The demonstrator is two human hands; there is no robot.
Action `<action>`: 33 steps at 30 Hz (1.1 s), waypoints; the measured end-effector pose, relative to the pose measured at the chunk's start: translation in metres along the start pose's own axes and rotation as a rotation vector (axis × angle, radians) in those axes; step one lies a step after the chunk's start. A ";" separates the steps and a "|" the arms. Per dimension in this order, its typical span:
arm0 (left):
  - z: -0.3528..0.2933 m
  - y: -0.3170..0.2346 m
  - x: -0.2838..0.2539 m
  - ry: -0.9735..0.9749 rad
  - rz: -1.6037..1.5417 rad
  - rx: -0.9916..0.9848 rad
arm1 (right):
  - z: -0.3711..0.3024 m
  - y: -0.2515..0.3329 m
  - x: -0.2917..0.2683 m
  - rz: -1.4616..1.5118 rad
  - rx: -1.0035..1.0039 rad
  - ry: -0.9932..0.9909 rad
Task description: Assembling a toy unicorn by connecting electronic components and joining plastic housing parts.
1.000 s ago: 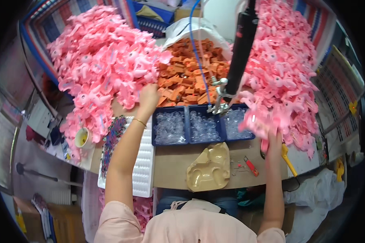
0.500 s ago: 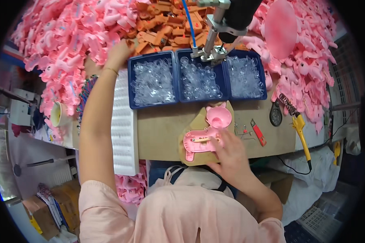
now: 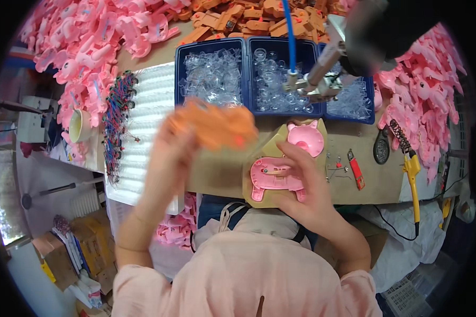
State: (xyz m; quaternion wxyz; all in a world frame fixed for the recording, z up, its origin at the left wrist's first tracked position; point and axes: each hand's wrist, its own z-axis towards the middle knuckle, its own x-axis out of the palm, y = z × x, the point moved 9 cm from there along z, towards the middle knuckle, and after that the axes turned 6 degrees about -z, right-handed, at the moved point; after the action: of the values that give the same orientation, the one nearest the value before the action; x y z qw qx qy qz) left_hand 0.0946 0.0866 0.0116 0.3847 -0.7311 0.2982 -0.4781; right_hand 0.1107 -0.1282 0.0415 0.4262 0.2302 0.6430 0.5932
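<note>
My left hand [image 3: 170, 153] is raised over the cardboard-covered bench [image 3: 217, 169] and holds an orange plastic part [image 3: 214, 126], blurred by motion. My right hand [image 3: 304, 182] rests on a pink animal-shaped toy shell [image 3: 280, 169] that lies in a tan moulded jig [image 3: 255, 179]; its fingers press on the shell's body, with the round pink head showing above them. A suspended tool with a blue hose [image 3: 314, 79] hangs just beyond the shell.
Three blue trays of clear plastic pieces [image 3: 214, 74] stand behind the jig. Heaps of pink shells [image 3: 90, 42] flank both sides, orange parts [image 3: 248, 16] lie at the back. A white ribbed tray [image 3: 148, 105], a soldering iron [image 3: 411, 169] and a red cutter [image 3: 356, 170] lie nearby.
My left hand has drawn back from the orange pile carrying an orange part toward me. My right hand stays on the pink shell in the jig.
</note>
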 end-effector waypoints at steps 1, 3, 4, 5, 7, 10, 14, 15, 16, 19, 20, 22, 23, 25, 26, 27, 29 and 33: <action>-0.021 0.025 0.010 -0.049 -0.096 -0.139 | 0.006 -0.006 0.008 0.132 0.021 -0.042; -0.046 0.049 0.030 -0.051 -0.251 -0.144 | 0.010 -0.014 0.009 0.258 0.056 -0.078; -0.050 0.051 0.029 -0.054 -0.260 -0.153 | 0.010 -0.015 0.008 0.251 0.045 -0.029; -0.054 0.056 0.037 0.036 -0.252 -0.221 | 0.008 -0.015 0.005 0.242 0.030 0.024; -0.057 0.061 0.044 0.131 -0.254 -0.295 | 0.001 -0.019 -0.006 0.180 0.024 0.043; -0.059 0.085 0.057 0.299 -0.125 -0.616 | -0.007 0.007 -0.020 -0.256 -0.178 0.044; -0.043 0.074 0.072 0.336 0.150 -0.539 | -0.017 0.027 -0.039 -0.763 -0.422 -0.101; -0.044 0.072 0.076 0.345 0.158 -0.548 | -0.019 0.033 -0.037 -0.840 -0.511 -0.095; -0.044 0.068 0.078 0.343 0.194 -0.512 | -0.017 0.036 -0.035 -0.874 -0.533 -0.097; -0.048 0.065 0.083 0.314 0.284 -0.342 | -0.009 0.033 -0.032 -0.963 -0.456 -0.090; -0.048 0.061 0.081 0.270 0.334 -0.209 | -0.007 0.030 -0.031 -0.965 -0.457 -0.093; -0.052 0.069 0.077 0.242 0.386 -0.133 | -0.003 0.022 -0.037 -0.860 -0.415 -0.202; -0.052 0.067 0.077 0.216 0.432 -0.060 | -0.004 0.019 -0.033 -0.863 -0.416 -0.206; -0.055 0.068 0.081 0.194 0.465 -0.013 | -0.005 -0.003 -0.044 -0.601 -0.138 -0.343; -0.057 0.065 0.081 0.174 0.578 0.098 | -0.007 -0.003 -0.038 -0.604 -0.139 -0.349; -0.058 0.061 0.081 0.153 0.689 0.210 | -0.009 -0.022 -0.040 -0.334 0.047 -0.380; -0.057 0.058 0.083 0.186 0.763 0.337 | -0.012 -0.041 -0.039 -0.058 0.227 -0.414; -0.052 0.044 0.089 0.279 0.979 0.427 | -0.014 -0.056 -0.027 0.396 0.453 -0.274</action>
State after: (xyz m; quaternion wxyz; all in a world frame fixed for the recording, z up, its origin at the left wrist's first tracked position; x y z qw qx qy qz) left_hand 0.0757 -0.0229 0.0291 0.6586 -0.3427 0.5480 -0.3855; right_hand 0.1252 -0.1690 -0.0054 0.3232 0.5174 0.6381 0.4698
